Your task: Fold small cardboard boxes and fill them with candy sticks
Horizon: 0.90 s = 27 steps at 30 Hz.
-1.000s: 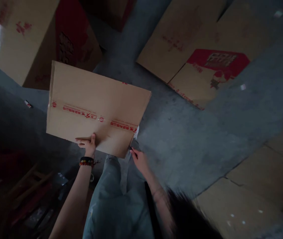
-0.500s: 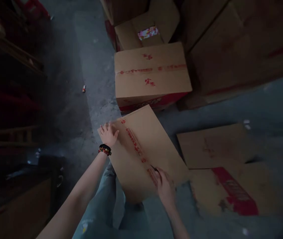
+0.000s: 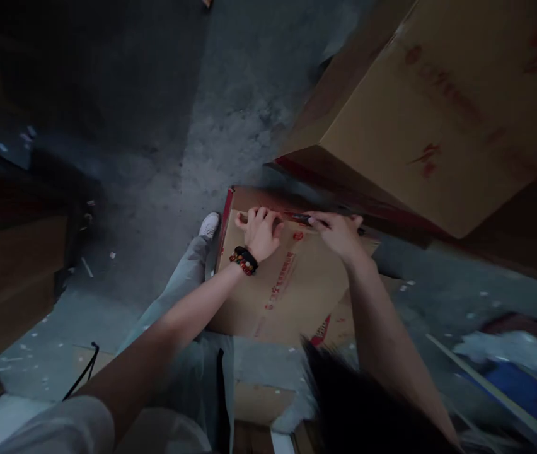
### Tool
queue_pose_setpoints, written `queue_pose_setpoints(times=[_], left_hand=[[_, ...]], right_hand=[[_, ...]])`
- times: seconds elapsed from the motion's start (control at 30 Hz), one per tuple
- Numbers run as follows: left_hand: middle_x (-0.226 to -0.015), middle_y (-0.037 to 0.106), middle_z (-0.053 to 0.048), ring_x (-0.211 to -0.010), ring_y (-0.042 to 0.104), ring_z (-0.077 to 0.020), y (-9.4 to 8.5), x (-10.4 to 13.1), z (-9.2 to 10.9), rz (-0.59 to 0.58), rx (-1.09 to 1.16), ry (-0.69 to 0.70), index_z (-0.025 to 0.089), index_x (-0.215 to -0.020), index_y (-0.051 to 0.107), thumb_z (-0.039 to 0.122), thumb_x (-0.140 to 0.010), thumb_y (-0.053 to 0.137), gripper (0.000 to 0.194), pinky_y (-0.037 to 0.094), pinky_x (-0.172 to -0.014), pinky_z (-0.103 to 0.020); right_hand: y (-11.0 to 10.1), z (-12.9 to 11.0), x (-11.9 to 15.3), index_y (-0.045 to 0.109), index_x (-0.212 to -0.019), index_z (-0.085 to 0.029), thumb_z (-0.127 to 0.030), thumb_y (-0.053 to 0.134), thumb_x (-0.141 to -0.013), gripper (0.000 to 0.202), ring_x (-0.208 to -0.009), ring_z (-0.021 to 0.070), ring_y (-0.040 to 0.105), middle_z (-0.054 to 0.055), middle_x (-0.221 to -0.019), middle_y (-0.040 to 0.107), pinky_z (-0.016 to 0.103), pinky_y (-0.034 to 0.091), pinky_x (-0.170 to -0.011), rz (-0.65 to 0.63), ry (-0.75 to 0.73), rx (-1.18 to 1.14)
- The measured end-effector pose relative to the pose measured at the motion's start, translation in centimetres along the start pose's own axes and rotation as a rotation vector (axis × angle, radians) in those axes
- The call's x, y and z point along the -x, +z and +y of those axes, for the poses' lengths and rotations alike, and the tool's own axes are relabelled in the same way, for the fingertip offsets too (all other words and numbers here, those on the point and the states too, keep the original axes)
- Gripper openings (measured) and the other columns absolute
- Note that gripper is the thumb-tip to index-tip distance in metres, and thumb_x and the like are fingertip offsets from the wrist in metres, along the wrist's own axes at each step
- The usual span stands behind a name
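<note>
My left hand [image 3: 262, 234] and right hand [image 3: 340, 237] are at the far edge of the cardboard box [image 3: 313, 277] below me.
My right fingers grasp a dark tool [image 3: 302, 219]; my left bend there, gripping or not I can't tell. A sideways slip could nick them. Half a second ago, the tool was beside the red print [image 3: 280, 282].

Open floor [image 3: 221, 120] forward-left, large carton [image 3: 438, 126] in the way forward-right.
</note>
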<state>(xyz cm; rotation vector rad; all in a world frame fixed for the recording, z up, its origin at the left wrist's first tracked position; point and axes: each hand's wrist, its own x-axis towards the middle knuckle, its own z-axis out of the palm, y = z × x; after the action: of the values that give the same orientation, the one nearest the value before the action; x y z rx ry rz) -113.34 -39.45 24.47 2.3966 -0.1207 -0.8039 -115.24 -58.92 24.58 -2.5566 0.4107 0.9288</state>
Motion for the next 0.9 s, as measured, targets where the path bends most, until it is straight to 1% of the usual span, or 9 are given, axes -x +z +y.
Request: queue_pose_setpoints(times=[0.07, 0.17, 0.33, 0.47, 0.63, 0.73, 0.77, 0.83, 0.9], left_hand=[[-0.109, 0.066, -0.003, -0.118, 0.045, -0.0263, -0.4, 0.4, -0.2, -0.024, 0.042, 0.015, 0.026, -0.098, 0.064, 0.029, -0.090, 0.050, 0.016, 0.023, -0.102, -0.057], [-0.108, 0.066, -0.004, -0.118, 0.044, -0.0277, -1.1, 0.6, -0.7, -0.032, 0.044, 0.020, 0.025, -0.094, 0.063, 0.026, -0.088, 0.050, 0.015, 0.023, -0.100, -0.056], [-0.107, 0.065, -0.004, -0.118, 0.044, -0.0287, -1.5, 0.5, -1.3, -0.010, 0.049, 0.001, 0.025, -0.093, 0.063, 0.025, -0.088, 0.050, 0.014, 0.023, -0.100, -0.055], [-0.107, 0.065, -0.004, -0.118, 0.044, -0.0286, -1.7, 0.6, -1.3, -0.016, 0.042, -0.003, 0.025, -0.093, 0.063, 0.024, -0.088, 0.050, 0.014, 0.023, -0.100, -0.055], [-0.109, 0.065, -0.004, -0.120, 0.043, -0.0292, -2.0, 0.8, -1.3, -0.025, 0.020, -0.008, 0.025, -0.094, 0.063, 0.024, -0.088, 0.050, 0.014, 0.022, -0.102, -0.056], [-0.109, 0.065, -0.005, -0.121, 0.041, -0.0301, -2.2, 0.9, -1.7, -0.043, 0.007, -0.007, 0.025, -0.095, 0.063, 0.024, -0.088, 0.049, 0.015, 0.021, -0.101, -0.057], [-0.110, 0.065, -0.005, -0.122, 0.041, -0.0303, -2.3, 0.9, -2.0, -0.044, 0.006, -0.008, 0.025, -0.095, 0.063, 0.024, -0.088, 0.049, 0.015, 0.021, -0.101, -0.057], [-0.111, 0.064, -0.005, -0.123, 0.040, -0.0302, -2.5, 0.9, -2.3, -0.043, 0.003, -0.009, 0.025, -0.096, 0.063, 0.024, -0.089, 0.049, 0.015, 0.021, -0.101, -0.057], [-0.113, 0.064, -0.005, -0.123, 0.040, -0.0296, -2.6, 0.9, -2.5, -0.045, -0.008, -0.010, 0.024, -0.098, 0.063, 0.024, -0.089, 0.049, 0.016, 0.021, -0.102, -0.057]], right_hand=[[-1.2, 0.3, -0.1, 0.072, -0.108, -0.029, -0.036, 0.043, -0.094, 0.034, -0.111, 0.0302, 0.059, 0.008, -0.113, 0.071, 0.054, 0.028, -0.096, -0.159, -0.035, -0.013], [-2.4, 0.7, -0.1, 0.072, -0.110, -0.028, -0.035, 0.045, -0.092, 0.033, -0.112, 0.0289, 0.060, 0.007, -0.115, 0.070, 0.052, 0.026, -0.098, -0.280, -0.072, 0.009], [-2.9, 0.5, -0.6, 0.070, -0.113, -0.028, -0.033, 0.045, -0.094, 0.032, -0.109, 0.0278, 0.062, 0.006, -0.114, 0.071, 0.050, 0.027, -0.099, -0.310, -0.071, 0.070], [-2.7, -0.4, -1.7, 0.072, -0.110, -0.028, -0.031, 0.046, -0.096, 0.030, -0.110, 0.0267, 0.061, 0.005, -0.112, 0.071, 0.049, 0.026, -0.101, -0.326, -0.193, 0.038], [-3.2, -2.6, -3.5, 0.074, -0.105, -0.028, -0.028, 0.052, -0.095, 0.024, -0.106, 0.0227, 0.063, 0.001, -0.107, 0.073, 0.050, 0.026, -0.104, -0.460, -0.256, 0.011], [-4.5, -2.2, -4.1, 0.074, -0.101, -0.018, -0.029, 0.050, -0.095, 0.027, -0.099, 0.0184, 0.064, 0.004, -0.103, 0.074, 0.049, 0.026, -0.103, -0.538, -0.299, 0.132], [-5.2, -1.5, -4.0, 0.075, -0.093, -0.014, -0.029, 0.049, -0.095, 0.030, -0.095, 0.0169, 0.065, 0.005, -0.096, 0.075, 0.049, 0.025, -0.102, -0.544, -0.275, 0.196], [-6.9, 0.6, -3.1, 0.072, -0.068, -0.010, -0.030, 0.049, -0.094, 0.040, -0.083, 0.0162, 0.065, 0.008, -0.073, 0.072, 0.052, 0.024, -0.100, -0.490, -0.146, 0.305], [-8.6, 2.8, -1.4, 0.067, -0.054, -0.012, -0.031, 0.050, -0.095, 0.047, -0.078, 0.0194, 0.066, 0.010, -0.060, 0.067, 0.056, 0.022, -0.100, -0.308, 0.020, 0.340]])
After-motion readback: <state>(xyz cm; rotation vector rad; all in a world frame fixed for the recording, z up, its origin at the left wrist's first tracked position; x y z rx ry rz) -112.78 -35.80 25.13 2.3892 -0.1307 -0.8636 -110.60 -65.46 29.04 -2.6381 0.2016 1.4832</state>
